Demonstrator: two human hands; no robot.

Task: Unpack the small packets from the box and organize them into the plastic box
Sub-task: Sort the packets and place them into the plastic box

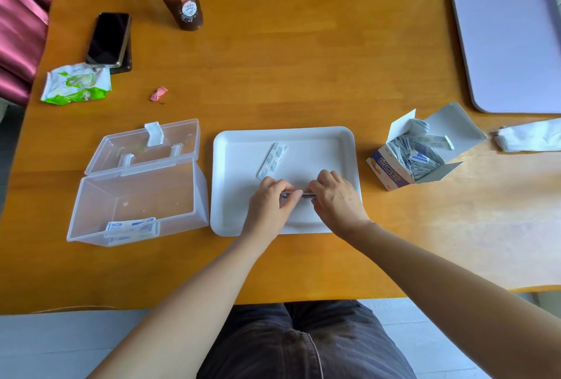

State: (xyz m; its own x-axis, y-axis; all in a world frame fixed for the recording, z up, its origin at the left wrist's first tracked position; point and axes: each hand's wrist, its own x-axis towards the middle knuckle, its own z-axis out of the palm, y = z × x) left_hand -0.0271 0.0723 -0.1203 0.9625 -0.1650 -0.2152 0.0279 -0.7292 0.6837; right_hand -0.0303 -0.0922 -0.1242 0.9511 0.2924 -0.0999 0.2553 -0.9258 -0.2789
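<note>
Head view shows both hands over the white tray (340, 138) on the table (303, 59): the left hand (268, 201) and right hand (335, 196) together pinch a small stack of packets (299, 194), squaring its edges. One loose packet (272, 160) lies on the tray. The plastic box (136, 196), lid open, holds only a few packets (132, 228), while the cardboard box (419, 153) remains nearly full, so most work seems left.

Bright, even daylight; soft shadows; mild glare on orange wooden surface (303, 74); wide-angle bending at edges; sharp focus.
</note>
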